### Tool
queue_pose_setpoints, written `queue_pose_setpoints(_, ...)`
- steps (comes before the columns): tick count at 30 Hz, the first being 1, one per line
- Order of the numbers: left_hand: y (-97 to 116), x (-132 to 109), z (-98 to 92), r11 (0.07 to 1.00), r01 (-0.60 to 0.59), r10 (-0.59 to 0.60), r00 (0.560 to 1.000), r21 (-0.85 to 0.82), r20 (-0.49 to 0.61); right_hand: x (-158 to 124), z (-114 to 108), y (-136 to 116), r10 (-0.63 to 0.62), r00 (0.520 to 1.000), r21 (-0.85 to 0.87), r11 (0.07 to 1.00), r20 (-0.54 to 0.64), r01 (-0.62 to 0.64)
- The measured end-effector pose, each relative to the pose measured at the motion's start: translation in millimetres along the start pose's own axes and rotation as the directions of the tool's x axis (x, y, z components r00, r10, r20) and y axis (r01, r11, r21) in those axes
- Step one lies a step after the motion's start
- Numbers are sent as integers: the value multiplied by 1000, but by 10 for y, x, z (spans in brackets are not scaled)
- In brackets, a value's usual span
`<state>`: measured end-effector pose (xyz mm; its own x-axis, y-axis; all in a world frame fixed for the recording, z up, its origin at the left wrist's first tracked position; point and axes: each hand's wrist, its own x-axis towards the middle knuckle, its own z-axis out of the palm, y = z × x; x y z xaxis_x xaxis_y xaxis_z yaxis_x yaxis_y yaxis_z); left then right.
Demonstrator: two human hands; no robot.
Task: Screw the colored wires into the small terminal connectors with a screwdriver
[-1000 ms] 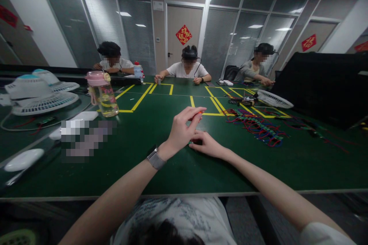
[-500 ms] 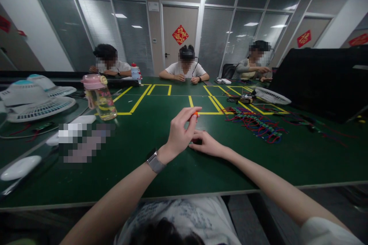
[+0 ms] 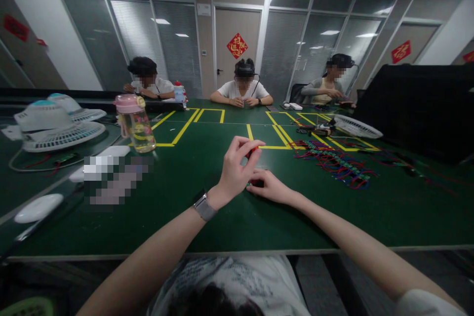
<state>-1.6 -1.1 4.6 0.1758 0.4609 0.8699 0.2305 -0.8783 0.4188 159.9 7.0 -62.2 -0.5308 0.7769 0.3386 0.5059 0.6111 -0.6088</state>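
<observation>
1. We sit at a green table (image 3: 177,227), its top marked out with strips of yellow tape (image 3: 185,127).
2. At the far right of it we see a large black panel (image 3: 418,113), tilted.
3. Across from us sit three co-workers: one in the middle in a white shirt (image 3: 225,91), one at the left, and one at the right in a grey sleeve (image 3: 313,88).
4. On our left, two white fans (image 3: 62,133) lie near each other.
5. To the right of our hands and well apart from them, we have a row of small green boards with red and blue wires (image 3: 336,160).
6. A pink-lidded bottle (image 3: 135,126) stands upright between the fans and our hands.
7. Our left hand (image 3: 237,165) is raised above the table, thumb and fingers pinching an orange-ended piece; we wear a watch (image 3: 205,207) on that wrist.
8. Our right hand (image 3: 268,186) rests low on the table just beside it, fingers curled; we cannot tell whether they grip anything.
9. The orange-ended piece (image 3: 255,148) shows between our left fingertips, the rest of it mostly hidden.
10. Smallest, a green bit (image 3: 249,184) peeks out at our right fingertips.
</observation>
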Motion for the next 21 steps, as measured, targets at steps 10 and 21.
queue_pose_setpoints(10, 9, -10, -1, 995, 39, -32, 997, -96, 68, -3, -10, -32, 10, 1000, 20, 1000, 10, -10)
queue_pose_setpoints(21, -39, -37, 29, 980, 97, -84, 993, -171, 82, 0, -4, -24, -7, 1000, 8, 1000, 23, 7)
